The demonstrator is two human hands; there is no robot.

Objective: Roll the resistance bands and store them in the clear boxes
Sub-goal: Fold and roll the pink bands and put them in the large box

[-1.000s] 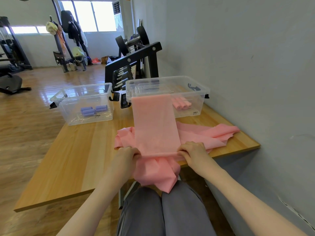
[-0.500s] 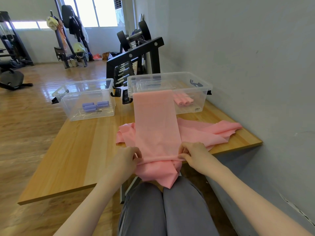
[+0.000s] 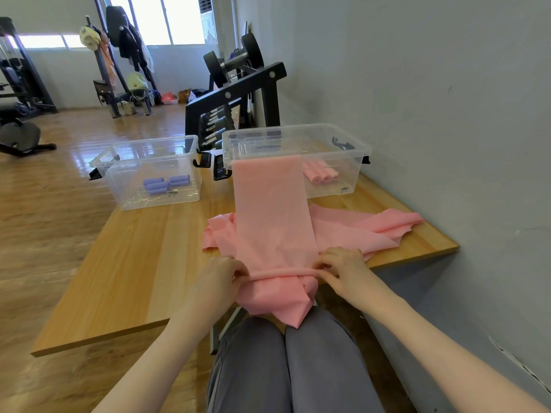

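At the lower centre of the frame, the left hand (image 3: 219, 277) and right hand (image 3: 340, 268) each pinch, fingers curled, one end of a thin roll just begun in the long flat pink stretchy resistance band (image 3: 272, 216), which runs up the pale wooden table (image 3: 143, 263) and drapes over the rim of the right clear plastic box (image 3: 351, 147), above a loose pink heap. Rolling looks barely started. Next, both hands should turn evenly toward that box, keeping the edges square.
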